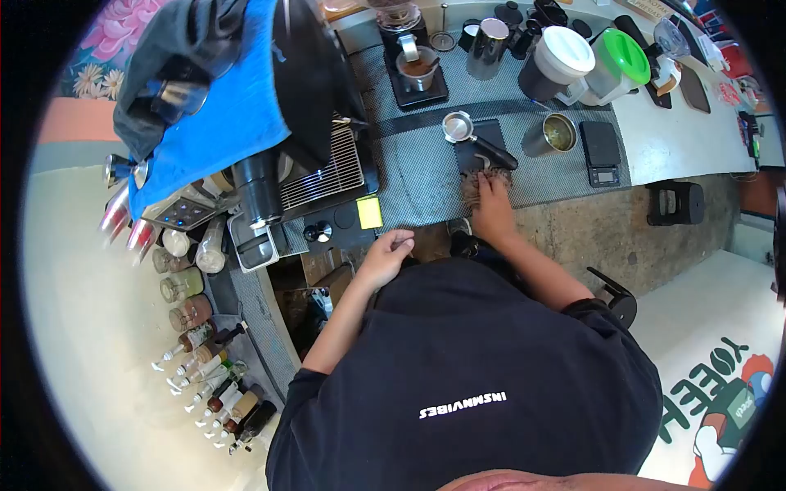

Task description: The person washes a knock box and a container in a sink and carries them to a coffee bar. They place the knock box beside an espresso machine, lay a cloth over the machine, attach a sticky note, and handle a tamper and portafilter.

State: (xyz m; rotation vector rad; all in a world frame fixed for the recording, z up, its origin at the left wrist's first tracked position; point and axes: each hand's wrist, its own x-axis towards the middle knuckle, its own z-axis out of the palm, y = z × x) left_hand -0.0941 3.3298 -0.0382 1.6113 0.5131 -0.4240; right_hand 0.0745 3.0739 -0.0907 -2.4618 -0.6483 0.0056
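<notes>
My right hand presses on a crumpled brown cloth at the counter's front edge, its fingers over the cloth. Just beyond the cloth, a portafilter with a black handle lies across a black mat. To its right stand a metal cup with some liquid inside and a black scale. My left hand hovers near the front edge with its fingers curled together, and I see nothing in them. A yellow square lies close to it, left of the counter mesh.
An espresso machine draped with a blue towel stands left. A grinder holds a plastic cup of brown grounds. Lidded pitchers stand at the back right. Several bottles line the lower left; a black stool is right.
</notes>
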